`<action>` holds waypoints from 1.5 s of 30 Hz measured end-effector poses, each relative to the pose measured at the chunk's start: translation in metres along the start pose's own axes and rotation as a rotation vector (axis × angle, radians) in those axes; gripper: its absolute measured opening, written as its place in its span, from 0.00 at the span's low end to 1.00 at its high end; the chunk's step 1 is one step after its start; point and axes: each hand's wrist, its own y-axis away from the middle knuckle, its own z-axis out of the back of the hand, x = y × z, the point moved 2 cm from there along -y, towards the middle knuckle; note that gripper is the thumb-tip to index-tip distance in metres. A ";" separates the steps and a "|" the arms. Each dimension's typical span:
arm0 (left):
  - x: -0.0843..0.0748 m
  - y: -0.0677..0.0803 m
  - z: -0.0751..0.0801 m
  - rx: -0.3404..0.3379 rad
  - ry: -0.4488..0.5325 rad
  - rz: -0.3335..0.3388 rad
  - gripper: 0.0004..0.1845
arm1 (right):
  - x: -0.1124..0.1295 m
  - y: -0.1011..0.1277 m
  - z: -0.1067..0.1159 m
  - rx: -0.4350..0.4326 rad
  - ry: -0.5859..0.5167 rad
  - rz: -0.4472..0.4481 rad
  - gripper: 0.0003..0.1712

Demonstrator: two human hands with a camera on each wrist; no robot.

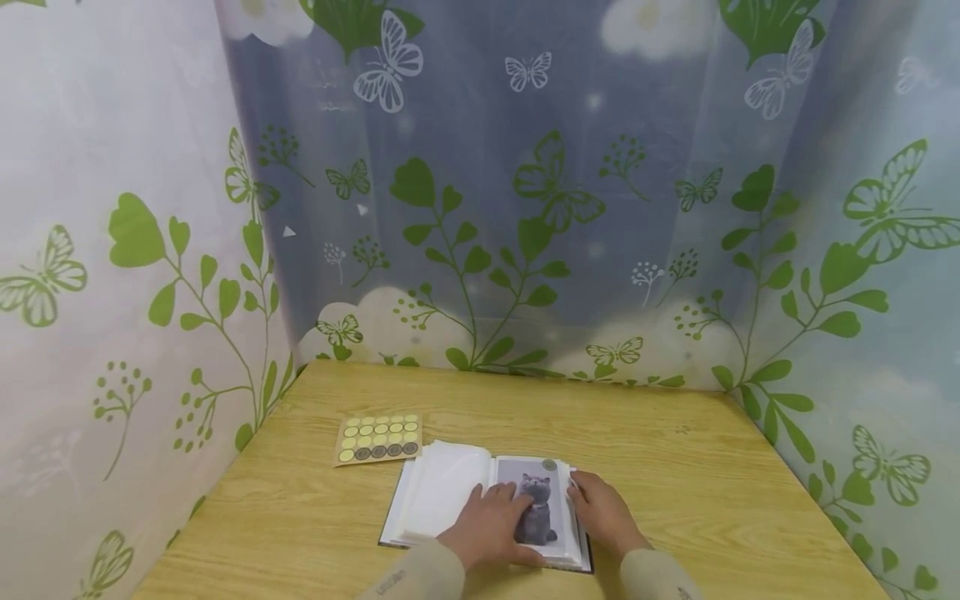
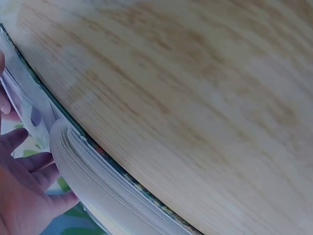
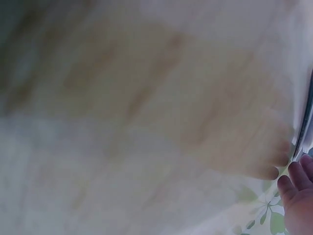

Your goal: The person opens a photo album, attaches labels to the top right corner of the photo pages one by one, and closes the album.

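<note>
An open photo album [image 1: 447,492] lies near the table's front edge, blank white on its left page. On the right page is a picture of a grey cat [image 1: 534,521], with a round grey sticker [image 1: 550,465] at its top right corner. My left hand [image 1: 491,521] rests across this page with fingers extended, covering part of the picture. In the left wrist view the left hand [image 2: 27,191] shows spread fingers beside the stacked pages. My right hand [image 1: 603,510] pinches the page's right edge between thumb and forefinger. Its other fingers [image 3: 293,182] curl loosely beside the cover.
A sheet of round stickers [image 1: 378,439], mostly yellow with several dark ones in the front row, lies behind and left of the album. The wooden table [image 1: 720,475] reaches back to a curtain [image 1: 480,267] printed with leaves and butterflies.
</note>
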 end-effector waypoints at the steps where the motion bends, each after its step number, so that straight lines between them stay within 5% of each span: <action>1: 0.001 0.000 0.000 -0.001 0.002 -0.004 0.47 | 0.000 0.000 0.000 -0.004 0.000 0.005 0.21; 8: 0.006 0.004 -0.001 -0.015 0.041 -0.030 0.41 | 0.002 0.000 0.000 -0.014 0.003 0.010 0.20; 18: 0.011 0.005 0.002 -0.151 0.007 -0.141 0.31 | 0.003 -0.002 0.003 0.049 0.009 -0.062 0.21; 28: 0.010 0.005 -0.002 -0.184 -0.013 -0.145 0.30 | 0.009 -0.001 0.000 0.060 0.028 -0.057 0.22; 37: 0.005 0.002 -0.010 -0.128 -0.065 -0.093 0.40 | 0.012 0.000 -0.002 0.073 0.023 -0.067 0.23; 45: 0.002 0.004 0.000 -0.202 -0.043 -0.171 0.27 | 0.012 0.000 -0.003 0.068 0.057 -0.028 0.24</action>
